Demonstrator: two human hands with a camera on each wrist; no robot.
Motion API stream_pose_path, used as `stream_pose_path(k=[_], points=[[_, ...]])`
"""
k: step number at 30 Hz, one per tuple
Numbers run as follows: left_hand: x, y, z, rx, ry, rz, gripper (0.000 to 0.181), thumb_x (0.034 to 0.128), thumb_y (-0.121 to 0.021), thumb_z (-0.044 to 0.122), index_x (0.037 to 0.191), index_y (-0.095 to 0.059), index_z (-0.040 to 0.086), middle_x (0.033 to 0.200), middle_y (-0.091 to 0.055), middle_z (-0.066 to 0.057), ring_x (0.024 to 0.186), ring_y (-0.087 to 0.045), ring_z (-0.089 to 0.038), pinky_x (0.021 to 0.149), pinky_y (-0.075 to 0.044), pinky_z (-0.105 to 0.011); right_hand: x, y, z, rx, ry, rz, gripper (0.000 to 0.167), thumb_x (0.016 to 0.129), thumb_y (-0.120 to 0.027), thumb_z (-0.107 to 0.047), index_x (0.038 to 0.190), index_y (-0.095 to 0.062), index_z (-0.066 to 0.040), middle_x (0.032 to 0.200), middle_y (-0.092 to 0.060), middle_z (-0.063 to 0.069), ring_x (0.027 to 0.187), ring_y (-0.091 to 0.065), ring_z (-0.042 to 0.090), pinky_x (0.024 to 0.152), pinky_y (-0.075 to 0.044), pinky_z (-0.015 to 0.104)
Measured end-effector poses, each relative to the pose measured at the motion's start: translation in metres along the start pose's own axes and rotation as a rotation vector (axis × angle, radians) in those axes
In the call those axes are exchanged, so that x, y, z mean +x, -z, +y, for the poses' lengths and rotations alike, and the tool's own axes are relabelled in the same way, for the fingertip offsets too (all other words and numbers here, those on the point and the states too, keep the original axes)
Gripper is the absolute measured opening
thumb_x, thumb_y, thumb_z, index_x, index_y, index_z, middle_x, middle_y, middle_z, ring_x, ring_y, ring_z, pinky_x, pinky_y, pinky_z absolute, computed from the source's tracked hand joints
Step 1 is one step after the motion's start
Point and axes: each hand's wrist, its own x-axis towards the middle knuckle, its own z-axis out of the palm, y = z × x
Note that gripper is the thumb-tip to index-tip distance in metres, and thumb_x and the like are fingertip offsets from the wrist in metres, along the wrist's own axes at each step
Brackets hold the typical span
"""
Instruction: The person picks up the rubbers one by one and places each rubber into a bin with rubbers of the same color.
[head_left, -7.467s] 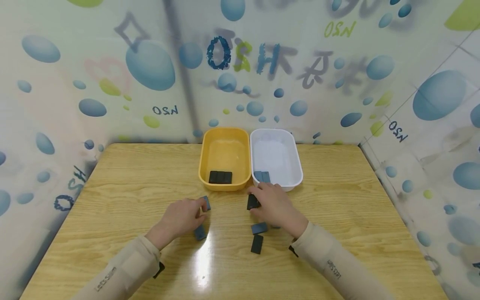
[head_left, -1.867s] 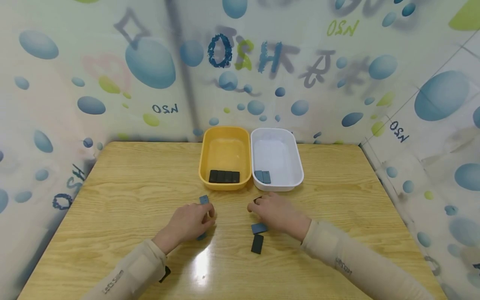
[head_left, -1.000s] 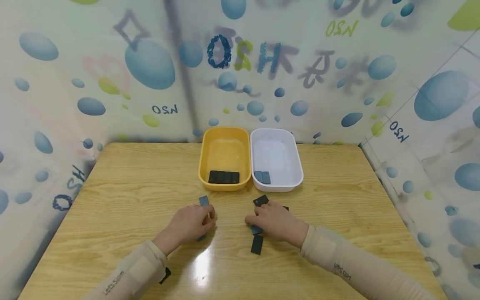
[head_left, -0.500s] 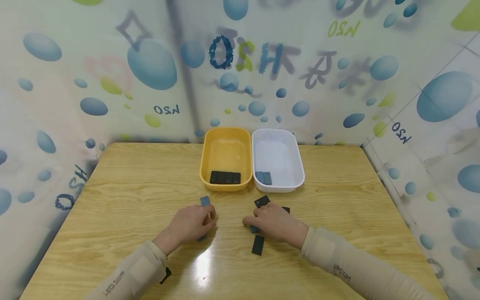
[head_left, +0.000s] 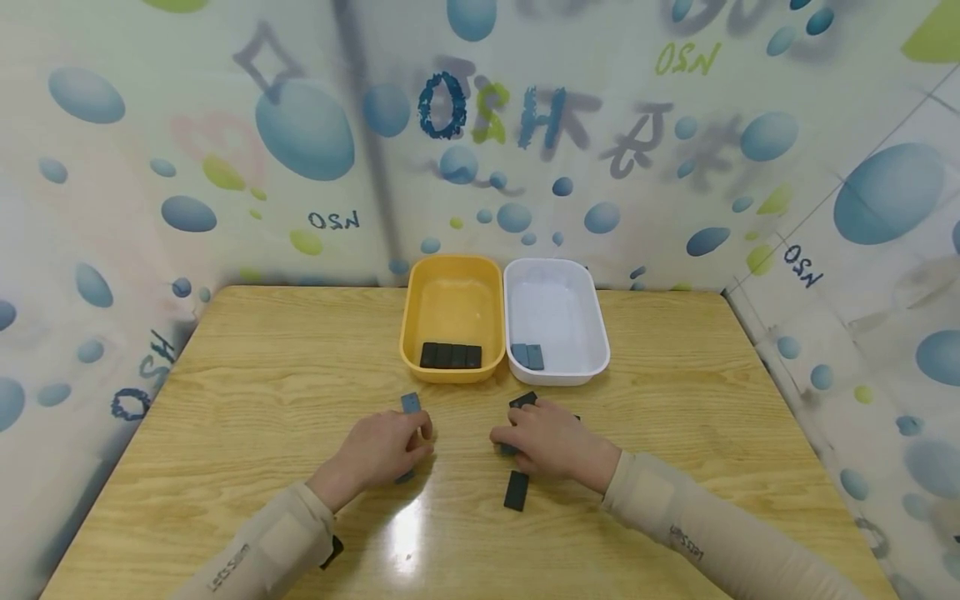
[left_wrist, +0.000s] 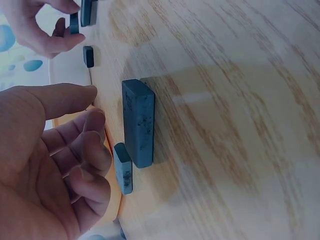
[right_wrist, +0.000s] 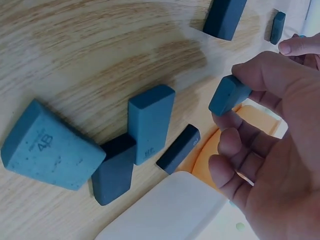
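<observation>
My right hand pinches a small blue block between thumb and finger, just above the table. Black blocks lie behind it and in front of it. In the right wrist view, a large block marked 4B, a blue block and a dark block lie beside the hand. My left hand holds nothing, its fingers loosely bent, beside two blue blocks, a nearer one and a farther one.
At the back of the wooden table a yellow container holds several black blocks. A white container touching its right side holds two blue blocks. A black block lies partly under my left sleeve.
Since the earliest frame, one more black block lies in the yellow container. My right hand has come forward from the black block behind and now pinches a blue one. My left hand shifted slightly right.
</observation>
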Motion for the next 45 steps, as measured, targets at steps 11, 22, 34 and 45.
stream_pose_path(k=[11,22,34,45], points=[[-0.001,0.0,0.0,-0.011,-0.004,0.002,0.012,0.0882,-0.07,0.028,0.094,-0.064,0.019,0.067,-0.054,0.012,0.058,-0.047,-0.006,0.053,-0.038,-0.026,-0.004,0.011,0.006,0.029,0.01,0.097,0.031,0.082,-0.065,-0.02,0.113,-0.06,-0.026,0.09,-0.06,-0.003,0.079,-0.057,0.015,0.077,-0.048,0.036],[-0.001,0.0,0.0,-0.007,-0.009,0.009,0.011,0.088,-0.07,0.027,0.094,-0.065,0.019,0.068,-0.055,0.012,0.059,-0.047,-0.006,0.054,-0.039,-0.027,-0.008,0.032,0.014,0.033,-0.041,0.118,0.034,0.083,-0.065,-0.024,0.117,-0.059,-0.026,0.09,-0.06,-0.004,0.079,-0.054,0.013,0.076,-0.047,0.035],[-0.001,0.0,-0.001,-0.004,-0.007,0.009,0.012,0.0881,-0.07,0.028,0.094,-0.065,0.019,0.068,-0.056,0.013,0.059,-0.048,-0.005,0.054,-0.039,-0.027,-0.013,0.053,0.028,-0.075,-0.074,0.201,0.029,0.084,-0.067,-0.023,0.112,-0.06,-0.024,0.086,-0.06,-0.002,0.072,-0.056,0.018,0.069,-0.046,0.034],[0.001,0.0,-0.001,-0.01,-0.005,-0.003,0.012,0.0888,-0.069,0.028,0.095,-0.065,0.019,0.068,-0.055,0.012,0.058,-0.048,-0.006,0.054,-0.04,-0.028,-0.013,0.059,0.042,-0.071,-0.114,0.236,0.033,0.083,-0.068,-0.023,0.116,-0.062,-0.022,0.086,-0.06,0.0,0.069,-0.054,0.017,0.066,-0.045,0.034]])
